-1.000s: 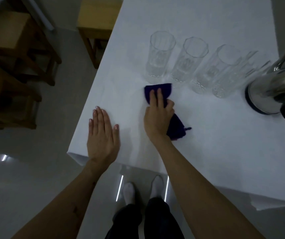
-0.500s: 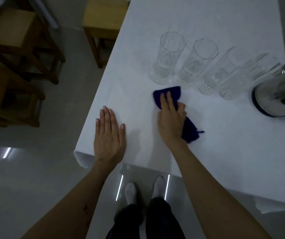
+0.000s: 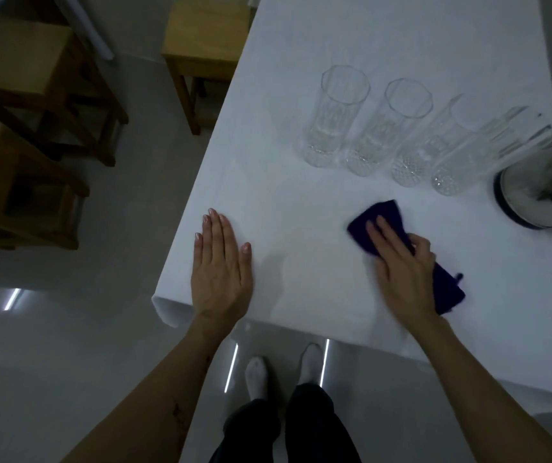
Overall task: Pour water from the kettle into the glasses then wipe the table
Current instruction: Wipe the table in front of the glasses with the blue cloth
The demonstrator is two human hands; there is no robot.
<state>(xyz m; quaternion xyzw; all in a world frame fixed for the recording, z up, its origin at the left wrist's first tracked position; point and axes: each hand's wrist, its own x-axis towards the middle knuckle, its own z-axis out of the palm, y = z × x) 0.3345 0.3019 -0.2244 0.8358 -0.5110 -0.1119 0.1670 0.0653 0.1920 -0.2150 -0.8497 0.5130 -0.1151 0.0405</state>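
A white table (image 3: 301, 202) carries a row of several tall clear glasses (image 3: 334, 118), each with a little water at the bottom. A shiny steel kettle (image 3: 541, 192) stands at the right edge, partly cut off by the frame. My right hand (image 3: 401, 272) presses a dark blue cloth (image 3: 378, 218) flat on the table, just in front of the right-hand glasses. My left hand (image 3: 221, 265) lies flat and open on the table near its front left corner, holding nothing.
Wooden chairs (image 3: 27, 95) stand on the grey floor to the left, and a wooden stool (image 3: 204, 35) sits against the table's left side. My socked feet (image 3: 284, 365) are below the table's front edge.
My right hand has slid the blue cloth to the right along the table, from in front of the left glasses toward the kettle. My left hand has stayed flat in place.
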